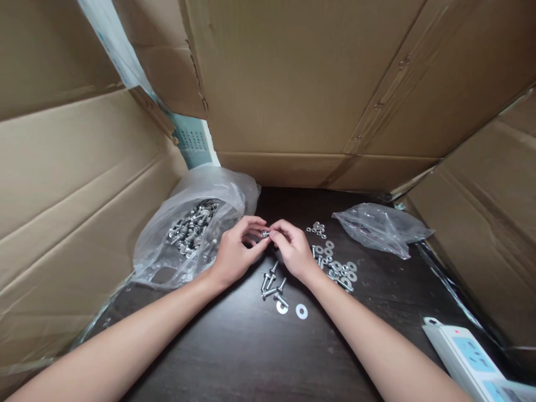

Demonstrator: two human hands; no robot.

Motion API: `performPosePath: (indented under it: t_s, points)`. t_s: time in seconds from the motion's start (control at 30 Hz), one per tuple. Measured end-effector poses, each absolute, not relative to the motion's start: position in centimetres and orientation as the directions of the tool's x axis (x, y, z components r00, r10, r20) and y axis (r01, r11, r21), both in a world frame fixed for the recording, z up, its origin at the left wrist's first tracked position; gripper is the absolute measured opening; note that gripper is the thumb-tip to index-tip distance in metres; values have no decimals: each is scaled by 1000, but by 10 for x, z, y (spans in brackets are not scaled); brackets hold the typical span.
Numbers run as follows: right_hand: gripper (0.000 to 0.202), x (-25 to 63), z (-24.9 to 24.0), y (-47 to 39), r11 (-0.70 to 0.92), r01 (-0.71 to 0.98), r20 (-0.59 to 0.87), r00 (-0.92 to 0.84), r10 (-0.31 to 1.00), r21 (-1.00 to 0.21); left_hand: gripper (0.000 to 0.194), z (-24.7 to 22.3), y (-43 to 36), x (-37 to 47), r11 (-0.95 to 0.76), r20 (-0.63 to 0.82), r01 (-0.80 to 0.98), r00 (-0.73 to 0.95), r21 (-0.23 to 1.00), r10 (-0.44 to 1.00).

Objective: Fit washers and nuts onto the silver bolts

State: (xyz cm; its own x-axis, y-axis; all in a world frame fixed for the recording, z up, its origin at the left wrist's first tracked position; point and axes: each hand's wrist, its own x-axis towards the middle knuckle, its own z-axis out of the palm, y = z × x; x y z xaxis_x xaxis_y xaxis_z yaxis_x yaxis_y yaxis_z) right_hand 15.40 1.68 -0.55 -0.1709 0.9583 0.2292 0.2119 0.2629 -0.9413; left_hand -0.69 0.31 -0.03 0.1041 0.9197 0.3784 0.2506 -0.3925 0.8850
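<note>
A small metal bolt is pinched between my two hands above the dark table. My left hand grips it near its left end with thumb and fingers. The fingertips of my right hand close on its other end; whether a nut or washer is there is too small to tell. Below the hands lie several loose bolts and two flat washers. Right of my right hand, more bolts are mixed with washers. Several nuts sit in a cluster behind them.
An open plastic bag full of bolts stands at the left. Another clear plastic bag lies flat at the right. A white power strip is at the front right. Cardboard walls enclose the dark table.
</note>
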Motion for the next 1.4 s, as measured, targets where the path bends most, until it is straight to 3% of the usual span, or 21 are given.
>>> performPosePath:
  t_s: [0.43, 0.8, 1.2, 1.4]
  points:
    - [30, 152, -2, 15, 300, 259, 262, -174, 949, -918, 24, -1, 2, -7, -424, 409, 261, 112, 867, 906]
    - [18, 154, -5, 16, 245, 202, 210, -179, 961, -948, 25, -1, 3, -7, -414, 402, 273, 102, 868, 910]
    - [33, 152, -3, 14, 304, 262, 264, -178, 948, -916, 27, -3, 3, -6, -425, 413, 256, 102, 868, 905]
    - [20, 153, -3, 16, 273, 196, 244, -158, 957, -942, 25, -2, 3, -6, -406, 400, 255, 80, 877, 913]
